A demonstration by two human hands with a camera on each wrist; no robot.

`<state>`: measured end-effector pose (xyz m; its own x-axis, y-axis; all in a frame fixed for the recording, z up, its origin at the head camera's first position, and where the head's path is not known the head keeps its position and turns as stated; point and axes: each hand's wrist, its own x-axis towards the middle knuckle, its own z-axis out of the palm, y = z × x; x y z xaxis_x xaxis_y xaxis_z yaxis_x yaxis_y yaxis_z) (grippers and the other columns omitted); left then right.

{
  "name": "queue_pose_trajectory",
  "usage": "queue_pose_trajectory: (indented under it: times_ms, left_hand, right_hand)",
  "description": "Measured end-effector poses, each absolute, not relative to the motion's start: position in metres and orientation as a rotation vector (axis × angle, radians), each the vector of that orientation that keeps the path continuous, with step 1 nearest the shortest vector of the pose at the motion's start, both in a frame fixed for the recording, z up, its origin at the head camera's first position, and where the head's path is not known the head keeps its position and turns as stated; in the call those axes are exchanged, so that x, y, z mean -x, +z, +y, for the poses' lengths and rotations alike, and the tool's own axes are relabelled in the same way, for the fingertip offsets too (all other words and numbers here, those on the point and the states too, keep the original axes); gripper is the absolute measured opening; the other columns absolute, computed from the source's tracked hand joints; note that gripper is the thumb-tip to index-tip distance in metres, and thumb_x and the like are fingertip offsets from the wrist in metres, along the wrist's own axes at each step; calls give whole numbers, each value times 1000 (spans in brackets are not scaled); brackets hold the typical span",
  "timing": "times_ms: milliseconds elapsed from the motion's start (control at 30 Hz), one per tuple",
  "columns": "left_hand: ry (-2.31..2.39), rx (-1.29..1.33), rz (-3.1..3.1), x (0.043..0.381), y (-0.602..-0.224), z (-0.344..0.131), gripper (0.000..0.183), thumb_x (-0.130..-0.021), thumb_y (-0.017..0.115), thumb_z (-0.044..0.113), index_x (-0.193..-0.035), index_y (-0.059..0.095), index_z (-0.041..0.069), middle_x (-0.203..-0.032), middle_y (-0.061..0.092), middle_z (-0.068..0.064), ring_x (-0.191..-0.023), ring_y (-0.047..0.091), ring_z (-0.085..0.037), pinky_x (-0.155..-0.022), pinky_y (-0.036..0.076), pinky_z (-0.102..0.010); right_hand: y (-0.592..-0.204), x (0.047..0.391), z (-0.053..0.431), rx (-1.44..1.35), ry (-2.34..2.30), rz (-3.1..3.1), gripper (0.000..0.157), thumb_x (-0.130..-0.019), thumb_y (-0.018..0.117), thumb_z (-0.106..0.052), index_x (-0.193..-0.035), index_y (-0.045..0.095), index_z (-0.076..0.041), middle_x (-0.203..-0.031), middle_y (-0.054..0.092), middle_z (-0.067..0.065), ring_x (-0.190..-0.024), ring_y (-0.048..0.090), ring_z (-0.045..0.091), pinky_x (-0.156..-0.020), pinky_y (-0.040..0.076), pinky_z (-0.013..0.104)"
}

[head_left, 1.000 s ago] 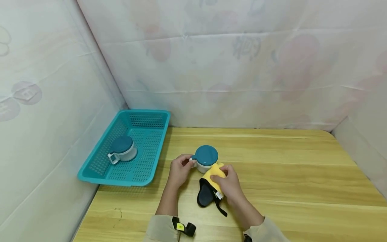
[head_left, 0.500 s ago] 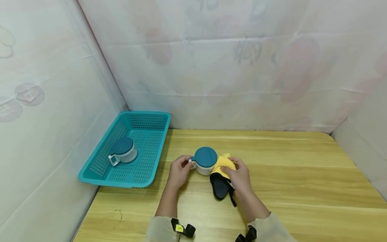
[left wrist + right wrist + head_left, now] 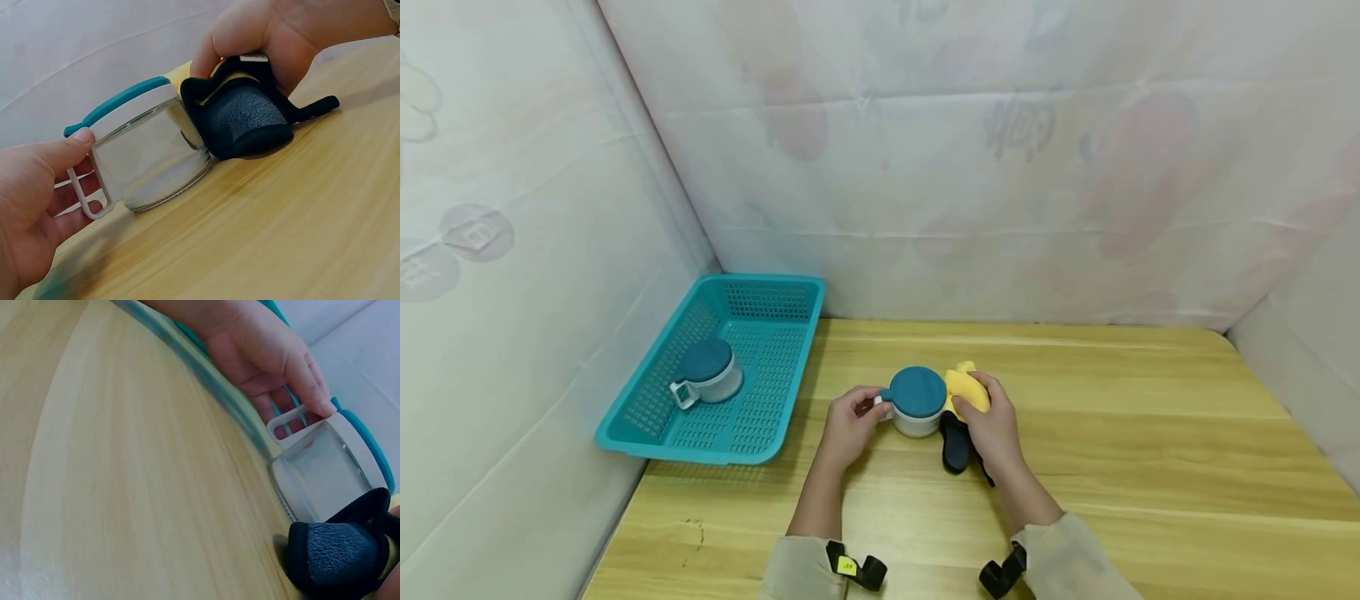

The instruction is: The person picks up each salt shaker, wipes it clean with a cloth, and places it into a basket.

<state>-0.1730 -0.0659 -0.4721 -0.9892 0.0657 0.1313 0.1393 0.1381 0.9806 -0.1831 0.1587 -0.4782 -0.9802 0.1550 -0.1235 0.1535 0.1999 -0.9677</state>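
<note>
A glass seasoning jar with a blue lid and white collar stands upright on the table. My left hand grips its white handle, thumb on top near the lid and fingers around the loop. My right hand holds a yellow soft cloth item with black edging, a dark fuzzy flap and a black strap. The cloth is pressed against the jar's right side. In the right wrist view, the dark flap overlaps the jar's glass wall, and most of the right hand is out of frame.
A teal perforated basket sits at the table's left edge, with a second blue-lidded jar inside. The wooden table stretches right. Printed fabric hangs behind and at the sides.
My right hand has shifted the yellow cloth from the jar's front around to its right side, slightly farther back. My left hand has stayed on the handle, and the jar has moved slightly right.
</note>
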Motion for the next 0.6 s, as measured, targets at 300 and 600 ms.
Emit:
queue_pose_trajectory:
  times_ms: [300,600]
  left_hand:
    - [-2036,194,-2308,181,-485,-65,23,-89,71,3,-112,71,-2,-113,68,-18,-112,64,-32,-89,55,-27]
    - [-2046,189,-2246,186,-502,-66,20,-87,74,9,-106,74,3,-108,70,-14,-106,66,-26,-87,56,-27]
  right_hand:
    - [-479,189,155,309,1886,-2487,55,-93,63,-7,-144,44,-17,-150,41,11,-124,49,29,-87,54,32]
    - [-482,185,155,305,1789,-2544,62,-93,63,-12,-150,40,-23,-157,36,7,-132,43,27,-100,47,43]
